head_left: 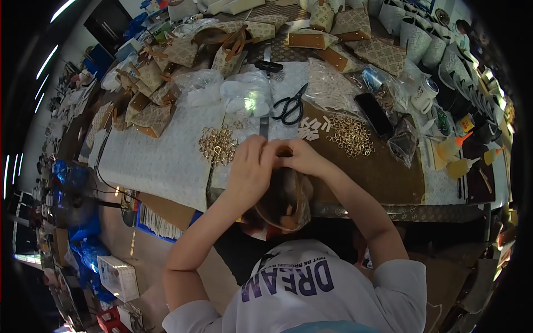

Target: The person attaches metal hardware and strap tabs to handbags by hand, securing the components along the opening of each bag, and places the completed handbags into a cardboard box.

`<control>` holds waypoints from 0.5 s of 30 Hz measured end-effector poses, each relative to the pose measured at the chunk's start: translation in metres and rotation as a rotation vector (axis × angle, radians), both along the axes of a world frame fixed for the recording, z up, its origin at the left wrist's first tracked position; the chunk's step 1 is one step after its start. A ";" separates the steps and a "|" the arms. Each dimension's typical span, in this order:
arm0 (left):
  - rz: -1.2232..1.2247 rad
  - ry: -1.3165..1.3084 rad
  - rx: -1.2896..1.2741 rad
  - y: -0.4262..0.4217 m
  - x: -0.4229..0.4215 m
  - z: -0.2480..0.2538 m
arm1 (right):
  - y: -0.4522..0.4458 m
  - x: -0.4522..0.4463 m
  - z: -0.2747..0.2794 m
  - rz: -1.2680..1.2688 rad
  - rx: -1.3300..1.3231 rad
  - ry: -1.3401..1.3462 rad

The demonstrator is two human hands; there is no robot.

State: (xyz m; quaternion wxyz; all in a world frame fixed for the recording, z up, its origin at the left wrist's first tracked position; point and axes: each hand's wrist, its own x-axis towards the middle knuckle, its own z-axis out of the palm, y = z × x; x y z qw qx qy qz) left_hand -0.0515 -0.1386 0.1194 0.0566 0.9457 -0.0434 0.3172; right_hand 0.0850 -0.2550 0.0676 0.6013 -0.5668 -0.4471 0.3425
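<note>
A brown and beige patterned handbag (300,213) is held at the table's front edge, close to my body, its dark inside facing up. My left hand (248,169) is closed, fingers bent over the bag's far upper part. Against it, my right hand (302,157) curls its fingers and thumb around the same part, a brown strap or edge. The fingertips meet, and any small piece between them is hidden. Just left of my left hand lies a pile of gold-coloured metal rings or clasps (216,145). Beyond my right hand is a pile of small gold-coloured hardware (352,136).
Black-handled scissors (289,110), small white strips (312,129) and a black phone (373,114) lie beyond my hands. Plastic bags (247,93) and patterned handbags (149,117) cover the back and left. Glue bottles (462,167) and a white mug (425,95) stand at the right.
</note>
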 end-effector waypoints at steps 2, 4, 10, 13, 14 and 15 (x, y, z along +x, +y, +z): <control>-0.364 0.107 0.318 -0.020 -0.009 0.041 | 0.004 0.015 0.007 0.129 -0.027 0.069; -0.543 0.246 0.317 -0.033 -0.008 0.032 | 0.007 0.013 0.007 0.174 -0.083 0.196; -0.341 0.381 0.045 0.001 -0.004 0.045 | -0.011 0.024 0.035 -0.104 0.376 0.529; -0.142 0.427 -0.349 0.020 0.000 0.048 | -0.032 0.019 0.049 -0.130 0.311 0.175; -0.057 0.504 -0.486 0.023 0.002 0.045 | -0.032 0.007 0.056 -0.084 0.221 0.079; 0.028 0.578 -0.622 0.026 0.004 0.040 | -0.029 0.006 0.047 -0.074 0.188 0.031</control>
